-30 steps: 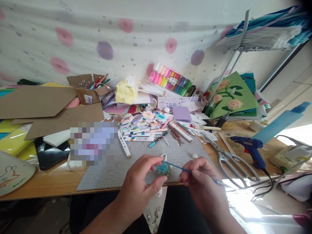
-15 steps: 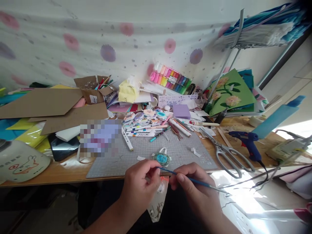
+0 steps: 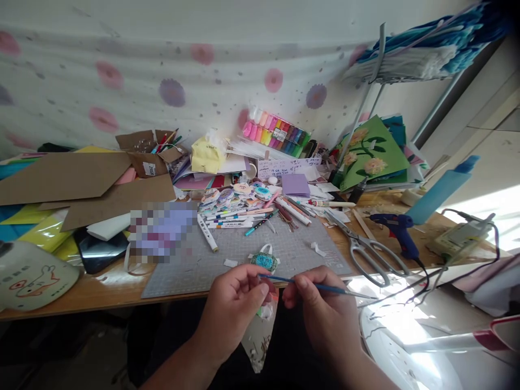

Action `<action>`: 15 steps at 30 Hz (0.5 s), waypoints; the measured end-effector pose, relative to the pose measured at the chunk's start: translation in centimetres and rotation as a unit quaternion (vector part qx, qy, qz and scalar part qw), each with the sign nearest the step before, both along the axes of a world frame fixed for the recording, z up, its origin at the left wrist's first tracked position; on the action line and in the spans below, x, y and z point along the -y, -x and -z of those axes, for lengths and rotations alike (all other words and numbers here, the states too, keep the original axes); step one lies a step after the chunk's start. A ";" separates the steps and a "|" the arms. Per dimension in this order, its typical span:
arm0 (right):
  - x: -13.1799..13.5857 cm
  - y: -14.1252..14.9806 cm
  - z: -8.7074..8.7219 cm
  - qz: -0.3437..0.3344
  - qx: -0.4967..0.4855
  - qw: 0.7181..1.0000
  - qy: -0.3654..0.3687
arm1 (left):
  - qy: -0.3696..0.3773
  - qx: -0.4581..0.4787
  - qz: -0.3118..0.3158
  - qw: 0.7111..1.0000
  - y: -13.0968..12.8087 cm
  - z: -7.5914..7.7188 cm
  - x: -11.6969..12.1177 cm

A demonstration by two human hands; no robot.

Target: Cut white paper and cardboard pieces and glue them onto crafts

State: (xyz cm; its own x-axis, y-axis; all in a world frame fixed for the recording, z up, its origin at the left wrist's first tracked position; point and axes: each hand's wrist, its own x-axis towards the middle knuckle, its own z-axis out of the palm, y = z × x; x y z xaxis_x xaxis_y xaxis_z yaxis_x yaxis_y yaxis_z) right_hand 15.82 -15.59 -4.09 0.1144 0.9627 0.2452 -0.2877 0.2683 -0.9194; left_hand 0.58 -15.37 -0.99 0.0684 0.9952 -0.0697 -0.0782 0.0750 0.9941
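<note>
A thin blue paintbrush [image 3: 331,288] spans the gap in front of me, with its pale metal end pointing right. My right hand [image 3: 320,303] is closed around its middle, thumb on top. At the other end, my left hand [image 3: 239,303] has thumb and fingers drawn together at the tip of the blue handle. Just beyond the left fingers, a small turtle-like craft piece [image 3: 265,262] with a blue centre, green rim and white loop lies on the grey cutting mat [image 3: 182,279].
Large scissors [image 3: 371,254] and a blue glue gun [image 3: 398,233] lie at the right. Several markers [image 3: 208,233] and paper cut-outs [image 3: 244,189] cover the mat's back. Cardboard sheets [image 3: 60,173] are stacked left. White scraps [image 3: 318,249] lie on the mat.
My left hand has moved down and toward me, away from the craft piece, and its fingers have closed at the brush end. The craft piece now shows fully on the mat.
</note>
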 end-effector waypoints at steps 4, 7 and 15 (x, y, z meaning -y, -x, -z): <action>0.6 0.1 -0.5 0.051 0.071 0.995 -0.039 | -0.022 -0.015 -0.025 0.999 -0.4 -0.2 0.1; 0.9 0.3 -0.8 0.083 0.106 0.989 -0.061 | -0.052 -0.042 -0.033 0.997 -0.4 0.0 0.1; 1.4 0.6 -0.9 0.120 0.170 0.975 -0.078 | -0.154 -0.203 -0.044 0.966 0.3 1.4 0.4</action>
